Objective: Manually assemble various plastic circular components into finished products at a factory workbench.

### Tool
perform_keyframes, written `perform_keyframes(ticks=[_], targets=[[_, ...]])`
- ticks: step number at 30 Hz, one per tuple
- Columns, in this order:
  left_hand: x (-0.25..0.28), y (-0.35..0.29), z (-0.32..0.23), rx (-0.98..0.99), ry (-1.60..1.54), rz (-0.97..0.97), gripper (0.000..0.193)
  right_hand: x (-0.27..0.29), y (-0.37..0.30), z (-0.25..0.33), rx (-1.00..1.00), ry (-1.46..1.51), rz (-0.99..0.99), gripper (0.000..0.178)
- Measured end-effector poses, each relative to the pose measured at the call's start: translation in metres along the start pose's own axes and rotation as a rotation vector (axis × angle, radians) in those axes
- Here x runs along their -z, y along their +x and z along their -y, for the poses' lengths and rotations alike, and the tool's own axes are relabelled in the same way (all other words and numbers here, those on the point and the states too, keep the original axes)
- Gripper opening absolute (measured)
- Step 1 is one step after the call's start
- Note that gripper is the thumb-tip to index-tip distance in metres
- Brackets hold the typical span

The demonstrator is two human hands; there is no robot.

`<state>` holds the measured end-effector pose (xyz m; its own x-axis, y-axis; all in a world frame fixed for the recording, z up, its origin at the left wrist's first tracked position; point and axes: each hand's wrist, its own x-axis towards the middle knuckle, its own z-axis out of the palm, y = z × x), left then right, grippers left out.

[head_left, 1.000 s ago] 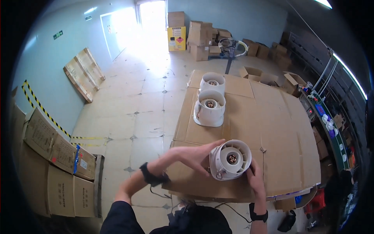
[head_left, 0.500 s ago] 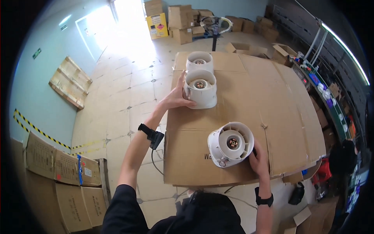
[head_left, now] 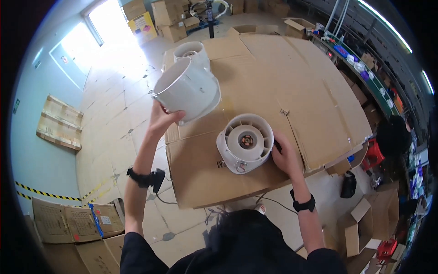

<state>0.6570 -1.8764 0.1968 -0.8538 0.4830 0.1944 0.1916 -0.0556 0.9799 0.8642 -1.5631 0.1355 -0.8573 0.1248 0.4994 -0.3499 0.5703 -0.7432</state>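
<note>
My left hand grips a white cylindrical fan housing by its lower near side, thumb toward me. This housing is raised off the cardboard and tilted, so its outer wall faces me and its inside is mostly hidden. Beside my right hand, a second white fan housing stands upright near the front edge, open end up, with radial vanes and a copper-coloured centre. The right fingers curl against its right side, partly hidden behind it. A third white fan housing stands at the far left, partly covered by the lifted one.
Brown cardboard covers the worktable. Stacked cartons are at the lower left, and an open carton is at the lower right. A green-topped bench with small parts runs along the right. A cable hangs from my left wrist strap.
My left hand has lifted its housing off the cardboard and tipped it. The right-hand housing now sits more level. The whole view has shifted, with the table appearing farther left and up.
</note>
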Motion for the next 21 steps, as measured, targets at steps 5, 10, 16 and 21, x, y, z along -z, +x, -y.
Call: perform_keyframes(ticks=[5,10,16,21], targets=[[-0.086,-0.048,-0.045,-0.176,0.119,0.125,0.117,0.006,0.003,0.003,-0.035,0.093,0.023,0.034],[-0.139,-0.064,-0.05,-0.433,0.303,0.096,0.124,0.005,-0.001,-0.005,-0.009,-0.01,0.011,0.033],[-0.145,-0.079,-0.046,-0.269,0.387,0.099,0.122,-0.003,-0.008,0.001,0.051,-0.287,-0.088,0.032],[-0.138,-0.09,-0.023,-0.297,0.21,0.065,0.127,-0.005,-0.02,0.007,0.086,-0.399,-0.071,0.031]])
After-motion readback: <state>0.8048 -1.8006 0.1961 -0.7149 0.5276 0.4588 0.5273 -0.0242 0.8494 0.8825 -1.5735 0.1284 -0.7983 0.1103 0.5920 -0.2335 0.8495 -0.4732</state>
